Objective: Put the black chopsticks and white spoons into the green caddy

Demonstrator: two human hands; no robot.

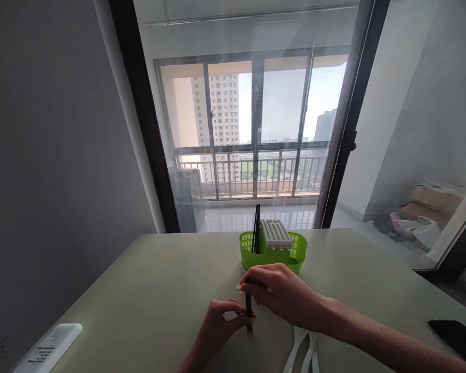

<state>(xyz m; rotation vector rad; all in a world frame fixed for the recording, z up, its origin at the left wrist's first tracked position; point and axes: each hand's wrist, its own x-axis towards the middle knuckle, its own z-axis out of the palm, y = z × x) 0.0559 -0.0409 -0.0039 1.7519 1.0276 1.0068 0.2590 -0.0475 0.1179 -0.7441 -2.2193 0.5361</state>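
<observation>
My left hand (227, 326) pinches the lower part of black chopsticks (249, 305), held roughly upright over the table. My right hand (274, 286) grips their upper end between thumb and fingers. How many sticks are in the grip I cannot tell. Just beyond my right hand stands a green plastic basket (252, 259) with grid sides. More black chopsticks (257, 230) lean upright in its left section. A white slotted rack (276, 234) sits over its middle. Below my right forearm lie white plastic utensils (303, 352), their upper ends partly hidden.
The pale table (159, 280) ends at a glass door at the back. A white power strip (48, 349) lies at the left edge. On the right edge rests a dark flat object (456, 339). Cardboard and plastic bags (423, 223) lie on the floor beyond.
</observation>
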